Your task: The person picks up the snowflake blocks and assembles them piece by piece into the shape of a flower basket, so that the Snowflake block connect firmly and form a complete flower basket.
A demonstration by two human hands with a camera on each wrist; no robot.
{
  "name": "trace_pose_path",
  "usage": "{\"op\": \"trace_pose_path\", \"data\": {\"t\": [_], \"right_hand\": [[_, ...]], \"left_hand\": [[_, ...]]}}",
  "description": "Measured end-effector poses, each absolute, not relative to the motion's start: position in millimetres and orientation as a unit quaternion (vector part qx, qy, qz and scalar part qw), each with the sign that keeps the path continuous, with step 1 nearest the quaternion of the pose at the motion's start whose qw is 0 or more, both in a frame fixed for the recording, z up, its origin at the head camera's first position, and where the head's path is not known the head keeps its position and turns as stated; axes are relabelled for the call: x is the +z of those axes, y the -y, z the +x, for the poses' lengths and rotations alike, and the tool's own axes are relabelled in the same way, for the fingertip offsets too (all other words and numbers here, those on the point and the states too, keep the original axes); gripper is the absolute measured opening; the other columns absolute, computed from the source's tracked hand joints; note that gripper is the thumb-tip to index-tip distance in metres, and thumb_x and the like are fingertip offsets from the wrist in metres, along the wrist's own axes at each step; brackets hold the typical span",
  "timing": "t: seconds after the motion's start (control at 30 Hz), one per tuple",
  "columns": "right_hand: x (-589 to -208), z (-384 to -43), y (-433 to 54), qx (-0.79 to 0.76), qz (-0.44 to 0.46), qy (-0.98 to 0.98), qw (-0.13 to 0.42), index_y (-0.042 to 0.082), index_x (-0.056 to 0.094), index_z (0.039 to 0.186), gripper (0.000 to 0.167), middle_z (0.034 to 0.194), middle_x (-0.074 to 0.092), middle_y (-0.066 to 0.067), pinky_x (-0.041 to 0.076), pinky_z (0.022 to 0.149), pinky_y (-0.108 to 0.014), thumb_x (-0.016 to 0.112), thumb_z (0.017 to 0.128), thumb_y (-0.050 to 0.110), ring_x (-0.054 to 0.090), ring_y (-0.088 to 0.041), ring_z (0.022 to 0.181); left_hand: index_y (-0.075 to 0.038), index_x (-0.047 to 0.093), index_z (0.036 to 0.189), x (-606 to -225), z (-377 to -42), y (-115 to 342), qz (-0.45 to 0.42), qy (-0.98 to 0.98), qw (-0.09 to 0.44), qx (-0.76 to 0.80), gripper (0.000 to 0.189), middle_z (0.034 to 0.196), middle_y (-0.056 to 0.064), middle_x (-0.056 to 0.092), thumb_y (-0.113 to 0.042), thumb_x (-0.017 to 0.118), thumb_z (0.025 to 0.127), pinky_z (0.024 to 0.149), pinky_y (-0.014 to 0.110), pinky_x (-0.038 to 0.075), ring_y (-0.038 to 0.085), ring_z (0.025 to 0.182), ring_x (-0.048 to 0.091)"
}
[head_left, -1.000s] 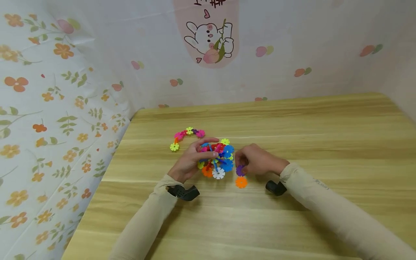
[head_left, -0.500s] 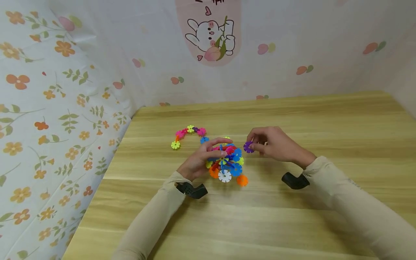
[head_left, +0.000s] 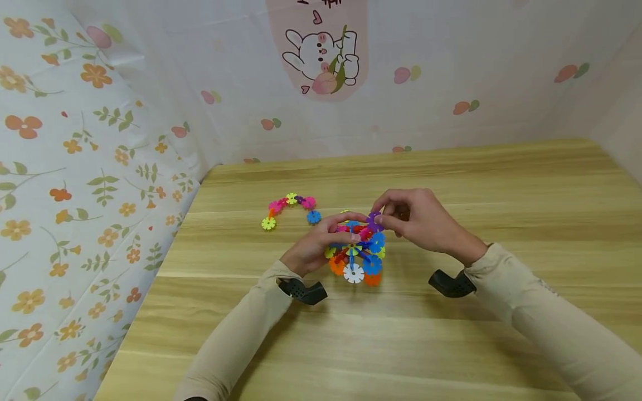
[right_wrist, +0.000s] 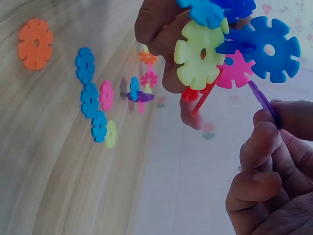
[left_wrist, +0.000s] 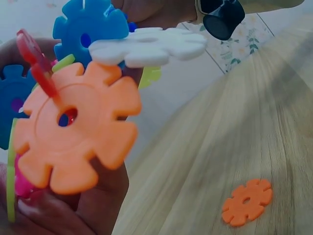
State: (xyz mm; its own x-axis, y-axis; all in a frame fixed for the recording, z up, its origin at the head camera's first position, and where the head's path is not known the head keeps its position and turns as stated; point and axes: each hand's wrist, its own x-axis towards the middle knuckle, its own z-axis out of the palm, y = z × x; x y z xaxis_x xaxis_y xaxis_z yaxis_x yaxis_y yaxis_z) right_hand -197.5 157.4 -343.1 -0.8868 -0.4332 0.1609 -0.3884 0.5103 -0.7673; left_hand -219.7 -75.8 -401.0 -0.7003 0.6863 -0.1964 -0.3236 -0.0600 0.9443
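My left hand (head_left: 313, 248) holds a cluster of interlocked notched plastic discs, with thumb and fingers around its left side. In the head view, the cluster's white disc (head_left: 353, 273) and blue disc (head_left: 372, 264) face the front. Between the thumb and fingers of my right hand (head_left: 426, 223), a purple disc (head_left: 373, 221) is pinched at the cluster's upper right. Seen edge-on in the right wrist view, that purple disc (right_wrist: 264, 104) meets the rim of a pink disc (right_wrist: 235, 71) in the cluster; whether their slots engage, I cannot tell. Part of the cluster is hidden by my left fingers.
A loose orange disc (left_wrist: 247, 201) lies flat on the wooden table (head_left: 476, 323), below the cluster. Behind my left hand is a curved chain of discs (head_left: 292, 199). Several other loose discs, such as a blue one (right_wrist: 89, 100), lie on the table. Printed cloth (head_left: 436, 67) hangs behind.
My right hand has lifted the purple disc from the table and carried it up, then left against the cluster. My left hand has shifted right with the cluster.
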Motion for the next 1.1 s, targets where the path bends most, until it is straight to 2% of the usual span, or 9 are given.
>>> {"op": "trace_pose_path", "data": {"t": [0.27, 0.47, 0.67, 0.87, 1.1], "right_hand": [[-343.3, -194.7, -156.4, -0.409, -0.26, -0.875, 0.007, 0.01, 0.075, 0.096, 0.007, 0.068, 0.064, 0.002, 0.044, 0.052, -0.023, 0.07, 0.093, 0.008, 0.05, -0.011, 0.054], [-341.5, -195.2, -152.6, -0.391, -0.274, -0.879, -0.015, 0.009, 0.076, 0.096, 0.007, 0.069, 0.068, 0.001, 0.046, 0.053, -0.022, 0.072, 0.091, 0.007, 0.053, -0.008, 0.055], [-341.9, -194.5, -149.5, -0.411, -0.242, -0.879, -0.023, 0.006, 0.073, 0.089, 0.003, 0.068, 0.069, -0.006, 0.049, 0.051, -0.023, 0.074, 0.09, 0.008, 0.057, -0.012, 0.052], [-347.6, -194.6, -149.5, -0.433, -0.23, -0.871, -0.021, 0.006, 0.074, 0.084, 0.006, 0.066, 0.068, -0.009, 0.046, 0.047, -0.024, 0.073, 0.09, 0.006, 0.054, -0.011, 0.048], [-354.8, -194.0, -147.4, -0.435, -0.249, -0.864, -0.048, 0.006, 0.073, 0.079, 0.011, 0.065, 0.068, -0.006, 0.048, 0.048, -0.023, 0.073, 0.089, 0.002, 0.054, -0.008, 0.048]], "left_hand": [[-0.007, 0.052, 0.137, -401.7, -219.0, 74.5, 0.156, -0.597, 0.356, 0.701, 0.043, 0.119, 0.001, 0.065, -0.011, 0.054, 0.094, 0.092, 0.026, 0.057, 0.016, 0.105, 0.066], [-0.007, 0.054, 0.134, -400.2, -218.3, 70.8, 0.159, -0.618, 0.339, 0.692, 0.041, 0.1, -0.005, 0.071, -0.011, 0.058, 0.093, 0.081, 0.023, 0.053, 0.013, 0.092, 0.063], [-0.007, 0.054, 0.134, -398.8, -216.6, 68.5, 0.159, -0.612, 0.333, 0.7, 0.041, 0.082, -0.008, 0.074, -0.007, 0.058, 0.093, 0.073, 0.021, 0.053, 0.01, 0.079, 0.065], [-0.006, 0.055, 0.134, -399.1, -214.3, 67.0, 0.145, -0.616, 0.32, 0.705, 0.042, 0.078, -0.009, 0.074, -0.005, 0.06, 0.093, 0.064, 0.021, 0.051, 0.01, 0.075, 0.063], [-0.005, 0.055, 0.135, -402.0, -212.7, 64.1, 0.138, -0.631, 0.308, 0.699, 0.046, 0.079, -0.008, 0.075, -0.006, 0.064, 0.091, 0.078, 0.023, 0.055, 0.011, 0.078, 0.066]]}}
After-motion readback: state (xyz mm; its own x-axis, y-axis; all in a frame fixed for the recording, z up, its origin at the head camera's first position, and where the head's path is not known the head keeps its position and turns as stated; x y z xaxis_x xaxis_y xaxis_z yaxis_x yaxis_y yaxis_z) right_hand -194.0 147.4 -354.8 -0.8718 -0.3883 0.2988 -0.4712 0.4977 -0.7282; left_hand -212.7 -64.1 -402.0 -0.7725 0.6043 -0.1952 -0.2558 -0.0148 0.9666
